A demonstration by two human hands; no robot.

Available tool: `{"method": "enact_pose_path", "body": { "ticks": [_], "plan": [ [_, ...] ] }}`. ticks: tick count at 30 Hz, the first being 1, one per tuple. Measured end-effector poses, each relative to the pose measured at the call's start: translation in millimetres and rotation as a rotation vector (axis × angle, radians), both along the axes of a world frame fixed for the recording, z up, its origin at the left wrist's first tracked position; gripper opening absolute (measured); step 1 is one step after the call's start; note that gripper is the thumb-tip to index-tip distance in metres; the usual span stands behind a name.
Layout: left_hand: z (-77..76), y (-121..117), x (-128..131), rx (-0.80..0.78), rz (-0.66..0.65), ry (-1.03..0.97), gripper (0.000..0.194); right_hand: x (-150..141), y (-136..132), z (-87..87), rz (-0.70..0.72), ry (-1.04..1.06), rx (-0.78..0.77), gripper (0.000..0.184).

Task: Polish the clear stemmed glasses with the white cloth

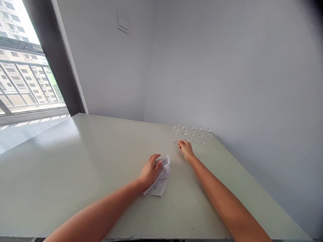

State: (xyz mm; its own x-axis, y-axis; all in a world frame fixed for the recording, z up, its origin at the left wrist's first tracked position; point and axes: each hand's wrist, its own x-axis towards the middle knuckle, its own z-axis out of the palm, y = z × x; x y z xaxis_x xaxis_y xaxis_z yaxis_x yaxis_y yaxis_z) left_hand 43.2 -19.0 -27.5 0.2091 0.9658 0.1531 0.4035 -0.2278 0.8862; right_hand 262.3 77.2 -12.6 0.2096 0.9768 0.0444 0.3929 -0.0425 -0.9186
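My left hand rests on a crumpled white cloth near the middle of the table, its fingers curled over the cloth's upper part. Farther forward and to the right, my right hand is closed, thumb and fingers pinched together. Its fingertips are at the front of a group of clear stemmed glasses, close to the foot of one near the left end. What the fingertips hold, if anything, is too small to make out. The glasses stand upright in rows, several of them, and their outlines overlap.
The pale glossy table meets a grey wall behind the glasses and along the right side. A light switch is on the wall at upper left. Beyond the dark frame at left is a balcony railing.
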Motion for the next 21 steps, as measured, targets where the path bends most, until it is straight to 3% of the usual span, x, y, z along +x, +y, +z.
{"method": "enact_pose_path", "body": {
  "ticks": [4,7,10,14,16,21],
  "plan": [
    [-5.2,3.6,1.0,-0.051,0.073,-0.078,0.036,-19.6,-49.5,6.0,0.312,-0.003,-0.148,0.049],
    [-3.5,2.5,1.0,0.007,0.023,-0.009,0.037,-40.5,-78.8,7.7,0.522,-0.032,-0.096,0.039],
    [1.5,0.7,0.3,0.049,-0.011,0.014,0.031,-54.4,-94.0,11.5,0.511,0.130,-0.016,0.028],
    [10.8,-0.2,-2.2,0.061,0.023,-0.083,0.012,-52.7,-100.0,19.8,0.454,0.558,-0.041,0.020],
    [16.8,-1.1,-3.9,0.098,0.004,-0.143,0.012,-47.3,-101.2,23.3,0.418,0.719,-0.058,0.018],
    [32.0,-7.1,-6.2,0.091,-0.159,-0.271,0.016,-41.1,-106.4,30.7,0.379,0.854,-0.037,0.016]
  ]
}}
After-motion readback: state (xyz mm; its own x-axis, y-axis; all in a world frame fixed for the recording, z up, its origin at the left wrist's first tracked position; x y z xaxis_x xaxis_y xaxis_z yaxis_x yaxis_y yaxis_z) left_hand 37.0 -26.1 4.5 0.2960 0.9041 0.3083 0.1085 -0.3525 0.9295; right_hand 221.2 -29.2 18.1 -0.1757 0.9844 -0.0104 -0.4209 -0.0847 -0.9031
